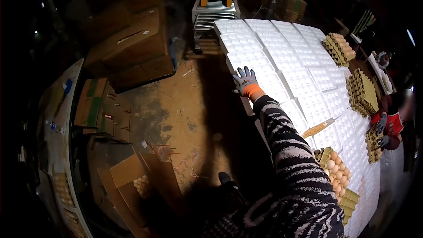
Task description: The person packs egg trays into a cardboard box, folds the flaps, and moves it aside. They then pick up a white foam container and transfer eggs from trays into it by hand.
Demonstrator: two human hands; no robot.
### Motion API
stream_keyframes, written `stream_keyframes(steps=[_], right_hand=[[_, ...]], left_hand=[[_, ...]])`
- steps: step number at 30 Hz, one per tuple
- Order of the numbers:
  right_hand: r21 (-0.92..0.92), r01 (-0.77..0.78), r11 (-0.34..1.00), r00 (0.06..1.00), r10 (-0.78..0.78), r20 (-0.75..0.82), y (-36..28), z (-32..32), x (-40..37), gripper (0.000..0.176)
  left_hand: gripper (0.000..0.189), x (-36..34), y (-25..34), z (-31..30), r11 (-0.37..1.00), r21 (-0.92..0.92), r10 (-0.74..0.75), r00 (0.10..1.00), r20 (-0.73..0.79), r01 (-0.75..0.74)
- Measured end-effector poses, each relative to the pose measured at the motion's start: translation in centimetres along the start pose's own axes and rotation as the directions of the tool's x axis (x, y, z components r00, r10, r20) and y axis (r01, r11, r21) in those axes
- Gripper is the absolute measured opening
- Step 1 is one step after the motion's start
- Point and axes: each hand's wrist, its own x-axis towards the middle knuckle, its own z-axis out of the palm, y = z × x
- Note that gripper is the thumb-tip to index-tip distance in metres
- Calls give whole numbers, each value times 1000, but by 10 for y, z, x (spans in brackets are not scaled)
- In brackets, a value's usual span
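Observation:
My right hand point(247, 83), in a grey glove with an orange cuff, lies with fingers spread on the near left edge of the white foam egg trays point(304, 77). It touches a tray and grips nothing I can see. The trays cover a broad surface in rows, their dimpled sides up. Closer to me, beyond my striped sleeve, brown eggs point(338, 174) sit in a pulp egg tray. A yellowish strip point(318, 128) shows in a gap between the white trays. My left hand is out of view.
A co-worker's gloved hands point(383, 132) hold pulp trays at the right edge. Further stacks of pulp trays point(363, 92) and eggs point(340, 46) stand beyond. At left are large cartons point(128, 46), an open carton point(128, 167) and a long table point(72, 105). A roller conveyor point(216, 17) stands behind.

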Motion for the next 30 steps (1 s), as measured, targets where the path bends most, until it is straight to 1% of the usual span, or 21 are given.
stream_keyframes(steps=[2, 3, 4, 6, 9, 12, 14, 16, 18, 19, 20, 21, 22, 23, 24, 25, 26, 27, 28, 29, 30], right_hand=[[56, -82, 995, 982, 71, 177, 15, 4, 4, 84], [132, -170, 977, 967, 139, 214, 20, 5, 3, 82], [139, -222, 965, 953, 184, 241, 24, 4, -1, 81], [149, -205, 967, 943, 154, 295, 29, -1, -12, 83], [150, -197, 969, 959, 159, 233, 30, 9, -28, 84], [157, -191, 969, 960, 151, 236, 31, 14, -33, 86], [143, -168, 975, 971, 138, 197, 32, 20, -38, 86], [109, -131, 985, 987, 120, 103, 35, 36, -42, 88], [48, -157, 986, 978, 148, 147, 33, 40, -39, 94], [33, -158, 987, 982, 154, 109, 37, 53, -36, 93], [-45, -156, 987, 987, 157, 28, 29, 54, -32, 94], [-61, -118, 991, 992, 114, -55, 9, 37, -32, 91], [-47, -53, 998, 977, 42, -209, -14, 31, -27, 87], [9, 48, 999, 938, -42, -345, -39, 28, -20, 83], [149, 183, 972, 895, -102, -434, -93, -12, -36, 77], [299, 374, 878, 838, -182, -514, -149, -50, -52, 72], [414, 540, 732, 768, -229, -598, -205, -81, -69, 68], [557, 627, 546, 754, -243, -611, -258, -99, -89, 65], [666, 670, 329, 742, -250, -622, -311, -117, -114, 63], [817, 555, 156, 822, -255, -510, -365, -146, -147, 61], [894, 442, -76, 847, -291, -444, -418, -149, -163, 58]], left_hand=[[48, 14, 0, 4, 999, 41, -34, 999, -13, 35], [48, 19, -3, 10, 997, 57, -55, 998, -19, 56], [48, 22, -1, 17, 995, 67, -66, 998, -25, 67], [49, 30, 4, 28, 994, 80, -75, 996, -38, 78], [49, 32, 7, 28, 990, 103, -91, 995, -49, 96], [50, 35, 0, 21, 991, 107, -76, 994, -83, 84], [50, 37, -2, 17, 994, 95, -46, 993, -108, 56], [50, 39, -7, 2, 993, 110, -15, 991, -136, 30], [51, 26, -23, -12, 990, 134, -3, 980, -197, 30], [51, 17, -30, -19, 987, 155, -6, 972, -233, 43], [51, 17, -36, -25, 982, 178, -15, 963, -268, 65], [51, 15, -42, -33, 979, 186, -26, 950, -312, 88], [51, 17, -44, -43, 980, 169, -45, 938, -343, 108], [48, 25, -41, -47, 992, 119, 15, 913, -409, 37], [44, 6, 10, -49, 996, 86, 44, 899, -436, -7], [43, 13, 10, -57, 980, -50, 148, 876, -459, -191], [41, 27, 8, -68, 988, 5, 138, 873, -468, -153], [39, 40, 4, -78, 992, 59, 126, 874, -469, -111], [39, 57, -14, -84, 993, 49, 116, 877, -466, -105], [39, 82, -36, -88, 978, -50, 161, 882, -443, -204], [39, 105, -45, -95, 942, -149, 214, 878, -428, -302]])
